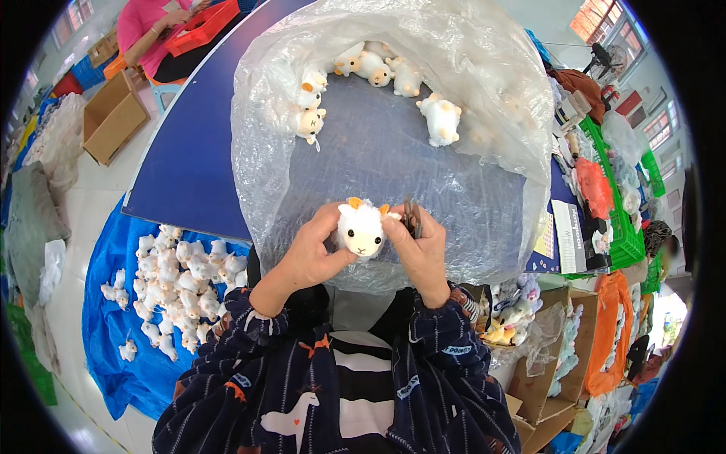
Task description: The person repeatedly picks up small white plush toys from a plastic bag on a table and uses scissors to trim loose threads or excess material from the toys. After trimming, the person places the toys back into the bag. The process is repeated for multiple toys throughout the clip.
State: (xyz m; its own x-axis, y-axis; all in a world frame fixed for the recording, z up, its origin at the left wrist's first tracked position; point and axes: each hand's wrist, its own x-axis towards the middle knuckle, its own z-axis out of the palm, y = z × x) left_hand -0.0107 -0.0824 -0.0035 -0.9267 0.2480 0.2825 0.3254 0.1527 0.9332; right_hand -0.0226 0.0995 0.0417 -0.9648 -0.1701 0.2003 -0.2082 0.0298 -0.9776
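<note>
A small white plush goat (pixel 361 233) with orange horns and black bead eyes faces me over the near edge of the table. My left hand (pixel 311 246) is closed round one side of it. My right hand (pixel 423 253) pinches its other side near the ear, with dark metal thread snips (pixel 411 217) tucked between the fingers; their blades are partly hidden. Beyond my hands, a clear plastic bag (pixel 408 170) lies spread open on the blue table (pixel 189 166). Similar plush toys (pixel 374 69) lie along its far inside, and one plush toy (pixel 441 121) rests at its right.
A heap of white plush toys (pixel 178 284) lies on a blue sheet (pixel 106 333) at lower left. Cardboard boxes (pixel 113 117) stand at far left and lower right. Green crates (pixel 624 238) line the right. Another person (pixel 144 34) sits at upper left with a red tray (pixel 200 30).
</note>
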